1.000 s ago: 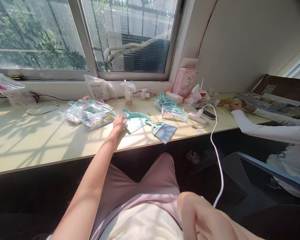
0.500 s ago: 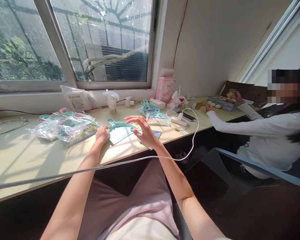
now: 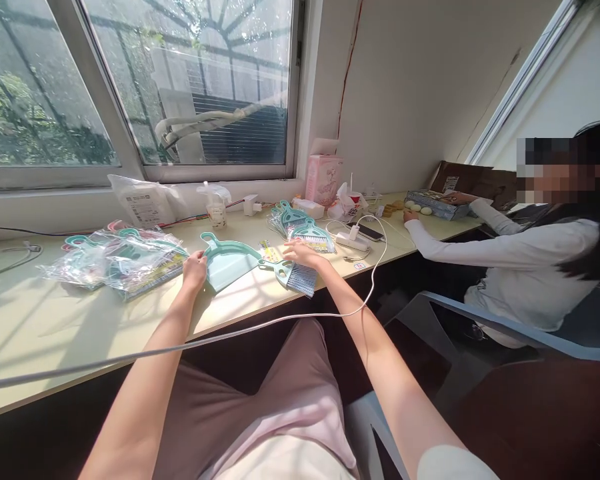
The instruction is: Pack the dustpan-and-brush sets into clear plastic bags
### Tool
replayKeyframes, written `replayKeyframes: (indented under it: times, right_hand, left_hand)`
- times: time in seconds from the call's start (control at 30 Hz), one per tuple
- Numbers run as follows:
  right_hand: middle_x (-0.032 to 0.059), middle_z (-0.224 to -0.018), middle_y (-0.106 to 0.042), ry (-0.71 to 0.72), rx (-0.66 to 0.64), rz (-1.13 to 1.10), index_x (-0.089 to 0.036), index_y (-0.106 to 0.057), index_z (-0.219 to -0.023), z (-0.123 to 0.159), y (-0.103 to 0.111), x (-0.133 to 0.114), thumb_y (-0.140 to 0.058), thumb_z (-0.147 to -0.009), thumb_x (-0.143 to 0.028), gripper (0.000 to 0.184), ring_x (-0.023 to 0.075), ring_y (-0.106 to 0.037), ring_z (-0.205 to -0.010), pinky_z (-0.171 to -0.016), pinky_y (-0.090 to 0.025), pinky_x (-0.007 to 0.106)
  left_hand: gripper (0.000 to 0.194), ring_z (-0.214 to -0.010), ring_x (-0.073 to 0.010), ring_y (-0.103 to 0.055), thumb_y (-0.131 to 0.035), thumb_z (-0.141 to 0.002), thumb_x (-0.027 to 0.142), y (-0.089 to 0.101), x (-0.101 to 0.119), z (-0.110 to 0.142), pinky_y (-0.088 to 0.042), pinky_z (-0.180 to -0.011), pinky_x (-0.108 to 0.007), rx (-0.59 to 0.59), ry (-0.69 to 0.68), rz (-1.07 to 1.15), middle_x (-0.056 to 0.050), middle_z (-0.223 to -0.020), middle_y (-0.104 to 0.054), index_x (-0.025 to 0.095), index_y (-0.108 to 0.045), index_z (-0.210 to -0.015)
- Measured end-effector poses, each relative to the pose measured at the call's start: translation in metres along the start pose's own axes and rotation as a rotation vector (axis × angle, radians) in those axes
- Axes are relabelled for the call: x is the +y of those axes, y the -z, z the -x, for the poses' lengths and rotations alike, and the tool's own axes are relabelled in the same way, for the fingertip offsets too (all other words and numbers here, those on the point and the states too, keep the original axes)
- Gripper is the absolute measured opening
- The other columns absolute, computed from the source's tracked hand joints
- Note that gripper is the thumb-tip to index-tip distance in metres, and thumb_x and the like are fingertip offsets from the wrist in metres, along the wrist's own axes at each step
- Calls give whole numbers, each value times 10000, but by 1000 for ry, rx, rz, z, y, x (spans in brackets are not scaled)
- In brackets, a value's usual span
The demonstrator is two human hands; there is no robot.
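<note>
**Left hand on the dustpan, right hand spread over the brush**

Your left hand [image 3: 195, 271] is closed at the near left edge of the green dustpan [image 3: 233, 267], and its bent fingers pinch this edge. The dustpan lies just to the right of this hand, on the pale desk [image 3: 80, 333], with its handle pointing away from you.

Your right hand [image 3: 304, 252] is spread, with the palm down and the fingers reaching toward the left. Under it and a little nearer to you is the brush [image 3: 291, 275]; its handle points toward the dustpan and its grey bristles come out toward the desk edge. I cannot tell if your fingers touch the brush.

A small yellow card [image 3: 269, 251] lies just to the left of your right fingertips. Beyond the right hand are wrapped brush sets [image 3: 323, 238], and to its right there is a white power strip [image 3: 353, 247] with a phone [image 3: 365, 231] behind it. To the left of your left hand lie more plastic-wrapped sets [image 3: 135, 263], in a pile. Beyond the dustpan stands a lidded cup [image 3: 216, 213]. A white cable [image 3: 280, 319] crosses in front of both your forearms.
</note>
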State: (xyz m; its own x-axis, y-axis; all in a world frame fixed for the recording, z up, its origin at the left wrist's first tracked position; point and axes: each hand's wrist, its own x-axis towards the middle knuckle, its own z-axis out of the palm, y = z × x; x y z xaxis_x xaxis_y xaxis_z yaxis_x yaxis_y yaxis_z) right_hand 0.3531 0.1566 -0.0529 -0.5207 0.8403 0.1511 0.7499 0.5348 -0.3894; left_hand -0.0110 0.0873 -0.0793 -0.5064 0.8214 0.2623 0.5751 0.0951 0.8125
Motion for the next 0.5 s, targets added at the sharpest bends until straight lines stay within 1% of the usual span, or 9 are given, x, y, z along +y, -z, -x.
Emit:
replayKeyframes:
  times: [0.07, 0.13, 0.23, 0.33, 0.4, 0.5]
  right_hand:
    - [128, -1473, -780, 0, -56, -42, -212, -882, -1131, 2, -3, 2, -783, -1061, -216, 121, 312, -694, -1397, -1217, -503, 393]
    - [119, -1336, -832, -23, -45, -56, -214, -888, -1136, 6, -6, 3, -797, -1042, -184, 134, 297, -754, -1255, -1123, -545, 359]
    - [107, -1243, -844, -22, 23, -27, -216, -895, -1099, 9, -8, 2, -816, -1026, -174, 116, 287, -754, -1194, -1073, -545, 347]
    - [105, -1179, -839, -13, 26, -27, -197, -892, -1032, 10, -5, 0, -837, -992, -143, 86, 274, -745, -1143, -1035, -542, 341]
    - [108, -1146, -834, 0, 56, -69, -179, -882, -1019, 10, -2, -1, -811, -994, -121, 95, 258, -746, -1085, -1002, -548, 342]
    - [115, -1137, -827, 66, 141, -189, -161, -858, -1060, 12, 0, -6, -758, -1013, -97, 128, 240, -750, -1038, -967, -559, 341]
  left_hand:
    - [228, -1378, -396, -727, -553, -925, 284, 0, -1, 0, -526, -1213, -543, -1, -10, 2, -213, -1303, -828, 216, -723, -1061]
    - [247, -1368, -405, -727, -561, -932, 306, 0, -2, 0, -530, -1204, -559, 4, -18, 10, -218, -1307, -823, 214, -730, -1087]
    - [253, -1368, -408, -719, -572, -958, 340, -1, -3, 1, -534, -1199, -553, 23, -15, 24, -201, -1308, -821, 225, -734, -1115]
    - [290, -1369, -398, -711, -510, -992, 309, 0, 0, 2, -522, -1212, -544, 34, -8, 21, -201, -1349, -808, 209, -726, -1159]
    - [313, -1358, -389, -712, -479, -996, 281, 0, 3, 4, -520, -1213, -540, 39, -6, 21, -200, -1363, -804, 203, -720, -1179]
    - [293, -1333, -375, -716, -490, -993, 284, 1, 7, 5, -535, -1187, -517, 50, 7, 35, -178, -1295, -825, 224, -713, -1173]
